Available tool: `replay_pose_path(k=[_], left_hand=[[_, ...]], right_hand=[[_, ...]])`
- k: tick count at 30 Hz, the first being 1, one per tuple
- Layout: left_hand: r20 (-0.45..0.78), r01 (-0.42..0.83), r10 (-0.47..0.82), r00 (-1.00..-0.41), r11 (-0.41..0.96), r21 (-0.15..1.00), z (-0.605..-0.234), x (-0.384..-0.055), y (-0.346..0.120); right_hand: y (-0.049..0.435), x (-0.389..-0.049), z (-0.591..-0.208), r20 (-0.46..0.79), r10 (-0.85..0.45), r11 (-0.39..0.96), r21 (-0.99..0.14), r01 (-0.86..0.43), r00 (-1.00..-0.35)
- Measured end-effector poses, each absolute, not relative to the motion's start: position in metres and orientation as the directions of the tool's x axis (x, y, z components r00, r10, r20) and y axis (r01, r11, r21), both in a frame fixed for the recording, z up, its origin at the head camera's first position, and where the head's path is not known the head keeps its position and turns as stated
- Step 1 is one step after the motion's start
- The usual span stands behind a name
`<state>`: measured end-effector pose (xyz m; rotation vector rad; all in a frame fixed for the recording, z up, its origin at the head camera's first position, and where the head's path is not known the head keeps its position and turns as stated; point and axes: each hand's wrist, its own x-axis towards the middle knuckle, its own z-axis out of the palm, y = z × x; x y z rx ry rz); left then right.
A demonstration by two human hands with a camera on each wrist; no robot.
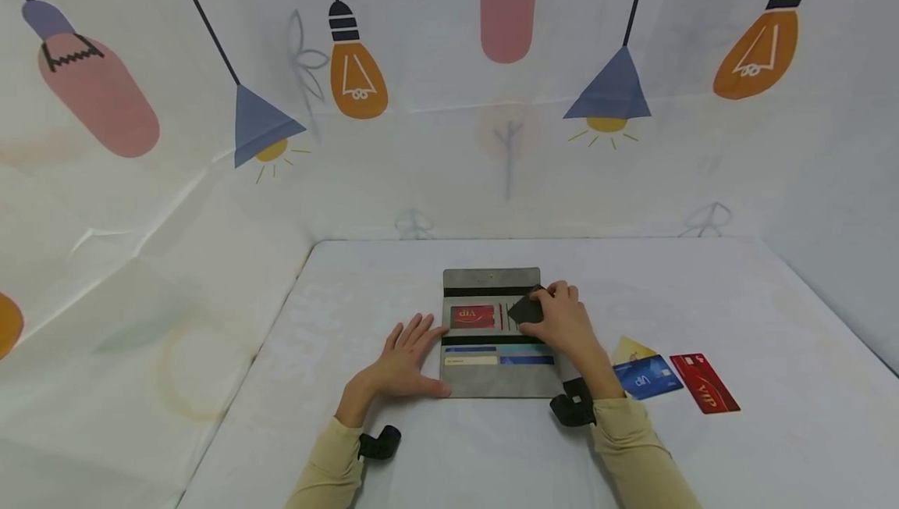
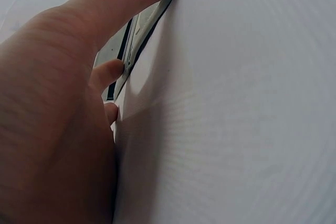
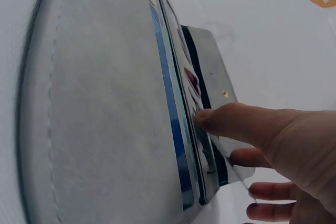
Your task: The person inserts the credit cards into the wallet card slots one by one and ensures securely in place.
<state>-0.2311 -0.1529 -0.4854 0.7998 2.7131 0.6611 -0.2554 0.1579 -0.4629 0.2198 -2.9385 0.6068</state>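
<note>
A grey card wallet (image 1: 492, 386) lies unfolded on the white table. My right hand (image 1: 567, 325) pinches a dark card (image 1: 523, 311) between thumb and fingers, at the right of the wallet's upper pocket section. In the right wrist view, that card shows nearly edge-on beside the slots. A red VIP card (image 1: 473, 317) sits in the wallet's upper section. Lower down, a cream card (image 1: 470, 361) and a blue card (image 1: 527, 360) stick out of the slots. With fingers spread, my left hand (image 1: 403, 364) touches the wallet's left edge.
To the right of the wallet lie a yellow card (image 1: 632, 350), a blue VIP card (image 1: 648, 377) overlapping it, and a red VIP card (image 1: 705, 383). A wall covering (image 1: 449, 165) printed with lamps rises behind the table.
</note>
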Motion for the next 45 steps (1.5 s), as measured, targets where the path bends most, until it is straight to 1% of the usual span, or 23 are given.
replay_pose_path(k=[5, 13, 18, 24, 28, 32, 36, 37, 42, 45], left_hand=[[-0.093, 0.451, 0.559, -0.824, 0.746, 0.491, -0.485, -0.23, -0.154], [-0.107, 0.442, 0.552, -0.827, 0.756, 0.483, -0.482, -0.229, -0.152], [-0.112, 0.438, 0.549, -0.828, 0.758, 0.483, -0.482, -0.229, -0.152], [-0.113, 0.439, 0.552, -0.826, 0.756, 0.485, -0.482, -0.229, -0.152], [-0.112, 0.442, 0.556, -0.824, 0.753, 0.487, -0.482, -0.229, -0.152], [-0.095, 0.454, 0.563, -0.821, 0.744, 0.49, -0.483, -0.23, -0.153], [-0.086, 0.46, 0.568, -0.819, 0.739, 0.492, -0.483, -0.231, -0.154], [-0.087, 0.46, 0.568, -0.819, 0.738, 0.494, -0.483, -0.231, -0.154], [-0.084, 0.458, 0.566, -0.82, 0.737, 0.497, -0.483, -0.231, -0.153], [-0.085, 0.459, 0.567, -0.819, 0.737, 0.496, -0.483, -0.231, -0.153]], right_hand=[[0.149, -0.255, -0.466, 0.181, -0.156, 0.896, -0.387, -0.216, -0.971], [0.147, -0.253, -0.464, 0.11, -0.169, 0.89, -0.409, -0.2, -0.979], [0.153, -0.254, -0.462, 0.083, -0.208, 0.874, -0.43, -0.224, -0.975], [0.156, -0.256, -0.463, 0.079, -0.247, 0.877, -0.406, -0.258, -0.966], [0.155, -0.254, -0.462, 0.101, -0.259, 0.874, -0.398, -0.278, -0.96], [0.154, -0.252, -0.466, 0.161, -0.261, 0.867, -0.396, -0.304, -0.952], [0.153, -0.252, -0.467, 0.164, -0.226, 0.868, -0.413, -0.275, -0.96], [0.151, -0.251, -0.464, 0.142, -0.211, 0.868, -0.428, -0.252, -0.967], [0.149, -0.254, -0.467, 0.107, -0.179, 0.893, -0.399, -0.207, -0.978], [0.147, -0.254, -0.466, 0.092, -0.158, 0.897, -0.402, -0.182, -0.983]])
